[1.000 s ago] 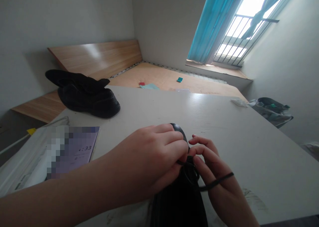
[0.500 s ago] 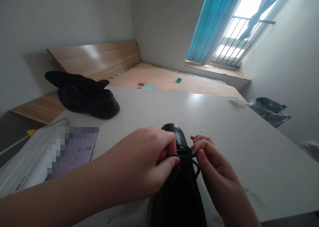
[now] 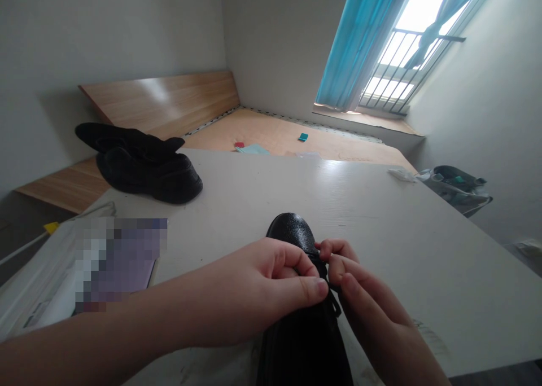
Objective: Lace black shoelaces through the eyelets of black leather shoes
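Observation:
A black leather shoe [image 3: 302, 346] lies toe-away on the white table, close to the camera. Over its laces, my left hand [image 3: 275, 287] is closed, thumb and forefinger pinched together; the bit of lace between them is hidden. At the shoe's right side my right hand [image 3: 372, 301] pinches the black shoelace [image 3: 334, 302], a loop of which hangs below its fingertips. The fingertips of both hands are nearly touching. Another black shoe [image 3: 148, 174] rests at the table's far left with a dark, flat black item [image 3: 127, 137] on top.
A phone [image 3: 127, 256] and a plastic bag [image 3: 46, 290] lie at the left of the white table [image 3: 237, 188]. Beyond the table is a bed surface [image 3: 279, 129] with small items. A clear wrapper [image 3: 402, 175] lies at the right far edge, near a bin [image 3: 457, 188].
My left hand has moved right and slightly down, toward my right hand. The lace loop at the right looks smaller and hangs lower. More of the shoe's toe shows.

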A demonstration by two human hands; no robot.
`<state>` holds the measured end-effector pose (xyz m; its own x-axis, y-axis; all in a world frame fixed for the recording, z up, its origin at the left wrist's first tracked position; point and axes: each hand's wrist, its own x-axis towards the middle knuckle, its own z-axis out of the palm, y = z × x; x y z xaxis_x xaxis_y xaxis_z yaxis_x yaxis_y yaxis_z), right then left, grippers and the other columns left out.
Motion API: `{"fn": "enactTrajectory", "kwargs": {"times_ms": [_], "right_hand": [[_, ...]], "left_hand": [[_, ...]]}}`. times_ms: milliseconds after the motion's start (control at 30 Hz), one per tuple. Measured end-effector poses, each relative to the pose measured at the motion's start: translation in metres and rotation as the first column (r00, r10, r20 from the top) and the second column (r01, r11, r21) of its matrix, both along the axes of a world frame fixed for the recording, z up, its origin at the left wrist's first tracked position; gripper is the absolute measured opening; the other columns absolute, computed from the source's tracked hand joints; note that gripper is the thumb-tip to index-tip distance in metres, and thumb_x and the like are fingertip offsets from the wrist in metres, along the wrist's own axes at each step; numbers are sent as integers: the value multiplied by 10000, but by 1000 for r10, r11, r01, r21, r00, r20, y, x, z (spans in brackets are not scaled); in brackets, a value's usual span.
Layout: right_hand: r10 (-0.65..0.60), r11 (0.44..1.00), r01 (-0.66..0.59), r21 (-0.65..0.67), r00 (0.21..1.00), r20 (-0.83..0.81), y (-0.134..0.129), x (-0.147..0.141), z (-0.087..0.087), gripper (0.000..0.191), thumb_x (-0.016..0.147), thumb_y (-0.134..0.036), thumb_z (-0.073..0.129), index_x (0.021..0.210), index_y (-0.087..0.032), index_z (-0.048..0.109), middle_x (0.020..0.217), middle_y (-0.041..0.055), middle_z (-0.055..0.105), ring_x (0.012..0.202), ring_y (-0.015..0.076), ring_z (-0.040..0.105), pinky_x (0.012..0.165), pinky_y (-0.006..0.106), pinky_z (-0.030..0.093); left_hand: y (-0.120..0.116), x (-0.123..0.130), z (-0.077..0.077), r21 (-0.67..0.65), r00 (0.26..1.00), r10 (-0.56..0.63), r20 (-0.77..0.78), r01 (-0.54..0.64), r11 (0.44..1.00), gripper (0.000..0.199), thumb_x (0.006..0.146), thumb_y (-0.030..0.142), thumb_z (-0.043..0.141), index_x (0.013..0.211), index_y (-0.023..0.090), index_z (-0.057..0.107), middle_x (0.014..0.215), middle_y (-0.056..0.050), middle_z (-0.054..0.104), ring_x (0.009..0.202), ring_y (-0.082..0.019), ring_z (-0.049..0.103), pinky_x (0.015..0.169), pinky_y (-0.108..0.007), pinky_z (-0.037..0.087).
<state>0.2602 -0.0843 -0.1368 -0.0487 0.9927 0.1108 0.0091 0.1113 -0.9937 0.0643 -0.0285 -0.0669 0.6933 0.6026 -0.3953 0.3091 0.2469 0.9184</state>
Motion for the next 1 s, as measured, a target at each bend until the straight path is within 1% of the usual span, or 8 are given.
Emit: {"fn": "enactTrajectory", "kwargs": {"times_ms": [100, 200, 400, 467, 633, 833, 933, 1000], "right_hand": [[40, 999, -40, -29, 999, 30, 5, -2, 7, 216, 884, -451, 648, 814, -256, 708, 1164, 41, 580, 1153, 223, 555, 959, 296, 492], [31, 991, -38, -128, 998, -54, 9, 0, 8, 258, 838, -473, 692, 725, -242, 703, 1089, 37, 597, 1065, 215, 577, 944, 308, 494], [-30, 969, -30, -245, 971, -237, 12, 3, 7, 231, 740, -466, 789, 691, -248, 733, 1006, 26, 616, 1029, 198, 553, 917, 278, 481], [-48, 958, -36, -283, 957, -286, 13, 1, 8, 206, 709, -458, 816, 733, -260, 761, 980, 15, 618, 1008, 182, 548, 896, 246, 474], [-96, 928, -44, -369, 931, -353, 17, 0, 13, 264, 646, -460, 846, 791, -246, 792, 933, 16, 642, 956, 178, 563, 859, 242, 482], [-183, 924, 55, -377, 931, -314, 24, -3, 14, 296, 572, -471, 873, 752, -258, 774, 930, 14, 654, 964, 207, 573, 854, 280, 493], [-166, 953, 99, -286, 962, -218, 18, -2, 8, 278, 660, -485, 825, 758, -243, 731, 962, 11, 629, 987, 197, 565, 865, 257, 479], [-150, 982, 147, -123, 988, -20, 9, 2, 3, 240, 782, -465, 739, 745, -241, 663, 955, 13, 612, 1007, 198, 563, 863, 257, 476]], "left_hand": [[-7, -1, 2, 88, 996, -30, -86, 38, 995, 343, 898, 530, 498, 762, 215, 495, 621, 64, 412, 572, -110, 362, 493, -231, 274], [-10, -3, 7, 264, 978, -86, -189, 134, 955, 353, 922, 496, 468, 704, 219, 457, 612, 61, 432, 547, -110, 383, 463, -234, 276], [-6, -6, 15, 577, 916, -46, -399, 290, 763, 347, 944, 391, 445, 648, 211, 460, 578, 51, 511, 531, -115, 434, 493, -263, 268], [-4, -7, 17, 600, 893, -30, -449, 326, 731, 337, 949, 387, 437, 662, 215, 481, 608, 45, 557, 558, -122, 465, 516, -269, 277], [1, -9, 19, 595, 873, -37, -487, 363, 717, 335, 947, 387, 442, 662, 215, 482, 622, 42, 583, 585, -133, 499, 536, -276, 292], [1, -10, 15, 622, 871, 14, -491, 339, 706, 361, 962, 411, 417, 665, 215, 475, 617, 39, 577, 594, -144, 526, 529, -288, 272], [-5, -13, 18, 608, 854, 11, -521, 362, 707, 343, 970, 419, 398, 709, 227, 510, 683, 30, 626, 629, -158, 559, 527, -293, 271], [-9, -15, 22, 584, 839, -3, -543, 380, 717, 335, 969, 427, 395, 727, 234, 522, 691, 26, 635, 624, -164, 564, 508, -294, 258]]}}
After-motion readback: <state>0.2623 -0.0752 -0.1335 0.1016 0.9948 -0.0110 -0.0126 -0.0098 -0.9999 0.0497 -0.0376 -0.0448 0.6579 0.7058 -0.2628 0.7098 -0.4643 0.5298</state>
